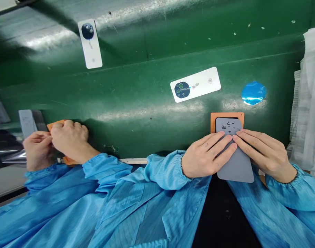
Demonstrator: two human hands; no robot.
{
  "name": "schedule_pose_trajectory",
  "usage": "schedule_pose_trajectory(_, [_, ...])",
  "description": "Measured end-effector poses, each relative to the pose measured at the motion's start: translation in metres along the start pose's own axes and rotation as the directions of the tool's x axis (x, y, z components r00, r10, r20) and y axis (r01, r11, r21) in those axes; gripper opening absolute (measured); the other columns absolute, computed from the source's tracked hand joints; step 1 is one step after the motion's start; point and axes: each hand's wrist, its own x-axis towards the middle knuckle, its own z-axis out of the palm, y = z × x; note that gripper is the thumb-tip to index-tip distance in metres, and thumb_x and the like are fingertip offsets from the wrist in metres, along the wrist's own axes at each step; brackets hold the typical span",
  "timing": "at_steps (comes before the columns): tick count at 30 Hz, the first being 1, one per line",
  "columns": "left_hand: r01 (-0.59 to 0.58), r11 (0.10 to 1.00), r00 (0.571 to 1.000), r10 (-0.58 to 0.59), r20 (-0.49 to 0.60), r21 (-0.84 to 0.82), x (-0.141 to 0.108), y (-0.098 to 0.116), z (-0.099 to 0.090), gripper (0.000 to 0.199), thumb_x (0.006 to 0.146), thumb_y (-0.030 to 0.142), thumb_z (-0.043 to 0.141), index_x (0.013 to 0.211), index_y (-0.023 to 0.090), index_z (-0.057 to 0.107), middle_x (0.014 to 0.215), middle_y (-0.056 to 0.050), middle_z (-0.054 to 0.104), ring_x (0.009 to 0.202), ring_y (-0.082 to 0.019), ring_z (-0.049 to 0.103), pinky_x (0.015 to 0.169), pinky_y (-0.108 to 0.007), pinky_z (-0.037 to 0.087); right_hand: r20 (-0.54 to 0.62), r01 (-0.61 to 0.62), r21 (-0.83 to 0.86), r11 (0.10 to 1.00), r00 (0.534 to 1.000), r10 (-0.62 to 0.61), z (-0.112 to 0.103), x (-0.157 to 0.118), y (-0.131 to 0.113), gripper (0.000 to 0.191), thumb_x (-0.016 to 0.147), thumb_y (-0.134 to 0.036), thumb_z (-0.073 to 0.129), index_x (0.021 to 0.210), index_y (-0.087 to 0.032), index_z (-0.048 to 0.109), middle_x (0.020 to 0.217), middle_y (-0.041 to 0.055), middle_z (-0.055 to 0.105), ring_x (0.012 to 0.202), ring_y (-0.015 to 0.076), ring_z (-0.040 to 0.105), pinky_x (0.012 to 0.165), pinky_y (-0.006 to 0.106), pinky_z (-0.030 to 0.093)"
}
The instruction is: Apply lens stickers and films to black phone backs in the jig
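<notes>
A grey phone back cover with camera holes at its top end lies partly over an orange frame with a dark inner area. Its lower end hangs past the table's front edge, above my lap. My left hand holds it from the left, fingers stretched across its face. From the right, my right hand holds it, with fingertips near the camera holes. Both thumbs are hidden. Beyond the frame is a shiny blue round film.
A white phone back cover lies on the green table, and another white cover is farther back. At left, a co-worker's hands work at an orange piece. White cloth hangs at the right edge.
</notes>
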Motion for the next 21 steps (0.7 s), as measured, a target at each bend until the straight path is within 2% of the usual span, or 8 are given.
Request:
schedule_pose_trajectory(5, [-0.008, 1.000, 1.000, 0.008, 0.024, 0.008, -0.003, -0.002, 0.003, 0.031, 0.102, 0.017, 0.060, 0.131, 0.006, 0.064, 0.126, -0.015, 0.077, 0.126, -0.028, 0.071, 0.109, -0.038, 0.062, 0.022, 0.035, -0.011, 0.999, 0.999, -0.034, 0.000, 0.001, 0.005, 0.076, 0.090, 0.002, 0.070, 0.160, -0.009, 0.045, 0.130, 0.0208, 0.074, 0.122, 0.0362, 0.072, 0.104, 0.049, 0.065])
schedule_pose_trajectory(11, [-0.017, 1.000, 0.998, 0.015, 0.063, 0.025, -0.007, -0.005, 0.008, 0.034, 0.100, 0.013, 0.062, 0.132, 0.002, 0.063, 0.128, -0.019, 0.075, 0.126, -0.030, 0.071, 0.112, -0.039, 0.060, 0.065, 0.010, -0.006, 1.000, 0.998, -0.010, 0.005, -0.004, 0.010, 0.071, 0.094, -0.003, 0.067, 0.161, -0.016, 0.046, 0.137, 0.0164, 0.071, 0.126, 0.0339, 0.071, 0.106, 0.047, 0.064])
schedule_pose_trajectory(16, [0.075, 0.995, 0.971, -0.089, 0.223, 0.072, -0.015, -0.007, 0.017, 0.041, 0.105, 0.017, 0.053, 0.145, 0.005, 0.054, 0.142, -0.023, 0.066, 0.144, -0.033, 0.056, 0.117, -0.045, 0.055, 0.105, -0.042, -0.047, 0.998, 0.993, 0.047, 0.014, -0.011, 0.009, 0.065, 0.098, -0.005, 0.064, 0.159, -0.022, 0.049, 0.145, 0.0123, 0.067, 0.131, 0.0322, 0.067, 0.110, 0.048, 0.061])
schedule_pose_trajectory(21, [0.114, 0.988, 0.952, -0.139, 0.273, 0.106, -0.022, -0.006, 0.029, 0.047, 0.105, 0.017, 0.053, 0.150, 0.004, 0.048, 0.152, -0.028, 0.056, 0.153, -0.038, 0.043, 0.122, -0.053, 0.049, 0.199, -0.077, -0.125, 0.989, 0.975, 0.101, 0.023, -0.011, 0.004, 0.076, 0.098, -0.003, 0.061, 0.167, -0.015, 0.032, 0.154, 0.0176, 0.057, 0.144, 0.0346, 0.055, 0.122, 0.055, 0.050])
